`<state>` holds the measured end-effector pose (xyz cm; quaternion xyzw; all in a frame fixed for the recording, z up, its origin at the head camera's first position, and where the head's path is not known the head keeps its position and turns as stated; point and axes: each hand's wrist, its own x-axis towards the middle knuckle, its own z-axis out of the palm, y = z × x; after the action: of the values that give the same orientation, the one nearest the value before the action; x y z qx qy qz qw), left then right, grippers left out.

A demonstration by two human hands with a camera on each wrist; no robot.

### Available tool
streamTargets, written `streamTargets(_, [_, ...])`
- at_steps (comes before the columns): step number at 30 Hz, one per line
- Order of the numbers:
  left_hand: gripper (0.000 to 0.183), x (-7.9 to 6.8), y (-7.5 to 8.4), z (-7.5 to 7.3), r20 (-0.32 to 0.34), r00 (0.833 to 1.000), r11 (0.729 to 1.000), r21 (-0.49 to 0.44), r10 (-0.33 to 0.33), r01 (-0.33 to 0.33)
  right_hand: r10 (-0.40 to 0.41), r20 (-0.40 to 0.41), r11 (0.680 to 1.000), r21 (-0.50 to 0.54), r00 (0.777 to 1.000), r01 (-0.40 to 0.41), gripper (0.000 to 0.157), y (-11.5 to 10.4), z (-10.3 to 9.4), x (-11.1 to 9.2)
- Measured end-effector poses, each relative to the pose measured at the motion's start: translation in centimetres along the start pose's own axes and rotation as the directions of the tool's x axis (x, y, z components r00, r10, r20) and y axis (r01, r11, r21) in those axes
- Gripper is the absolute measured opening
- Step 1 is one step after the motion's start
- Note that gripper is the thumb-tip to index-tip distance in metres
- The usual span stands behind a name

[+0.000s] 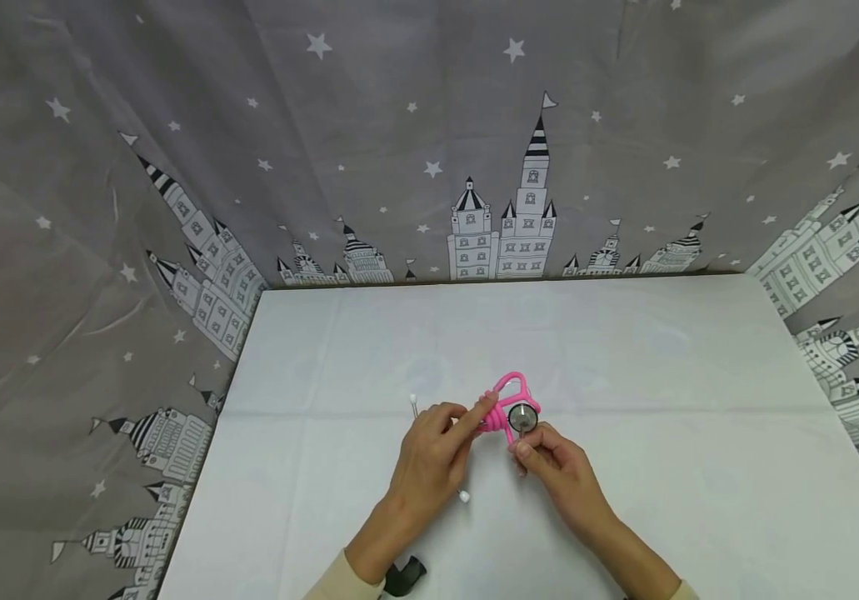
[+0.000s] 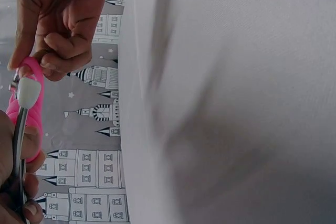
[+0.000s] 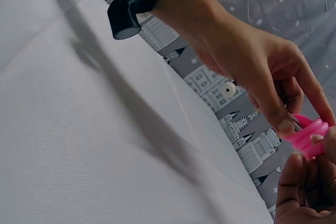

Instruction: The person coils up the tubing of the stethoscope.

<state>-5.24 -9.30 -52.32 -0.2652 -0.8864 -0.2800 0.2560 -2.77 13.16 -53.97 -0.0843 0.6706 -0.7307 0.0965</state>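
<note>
A stethoscope with pink tubing [image 1: 500, 414] is held up in front of the person, its tube wound into a tight coil. The left hand [image 1: 429, 458] grips the coil and the metal ear tubes, its index finger lying along the pink turns. White ear tips [image 1: 464, 497] stick out on either side of that hand; one ear tip [image 2: 29, 93] shows large in the left wrist view. The round chest piece [image 1: 522, 417] faces up beside the coil. Just below it, the right hand [image 1: 560, 475] pinches the tubing's end between thumb and fingers. Its exact grip is partly hidden.
A white-covered table [image 1: 324, 358] lies under both hands. Grey cloth [image 1: 399, 167] printed with castles and stars hangs behind it and at both sides. A black camera mount [image 1: 405, 575] sits at the left wrist.
</note>
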Motion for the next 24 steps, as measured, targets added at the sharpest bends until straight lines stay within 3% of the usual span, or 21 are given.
streamTargets(5, [0.069,-0.1,0.4,0.2,0.004,1.000,1.000,0.018,0.020,-0.020,0.025,0.027,1.000,-0.016,0.999,-0.025,0.022,-0.2,-0.4,0.5])
streamTargets(10, [0.070,-0.2,0.7,0.5,0.014,0.999,0.998,0.036,0.051,-0.051,0.082,-0.097,0.996,-0.039,0.992,-0.086,0.028,-0.7,-0.5,0.8])
streamTargets(13, [0.068,-0.2,0.9,0.6,0.013,0.999,0.998,0.035,0.050,-0.051,0.111,-0.205,0.993,-0.007,0.972,-0.115,0.027,-0.8,-0.2,0.9])
streamTargets(16, [0.067,-0.2,1.0,0.8,0.016,0.998,0.998,0.036,0.058,-0.058,0.160,-0.291,0.986,0.090,0.943,-0.139,0.021,-0.6,0.2,0.8])
streamTargets(20, [0.068,-0.4,1.3,1.0,0.020,0.998,0.997,0.044,0.062,-0.062,0.193,-0.356,0.974,0.180,0.914,-0.136,0.021,-0.5,0.8,0.9])
streamTargets(24, [0.069,-0.5,1.4,1.1,0.025,0.998,0.998,0.042,0.052,-0.053,0.177,-0.387,0.977,0.180,0.905,-0.114,0.026,-0.4,1.2,0.9])
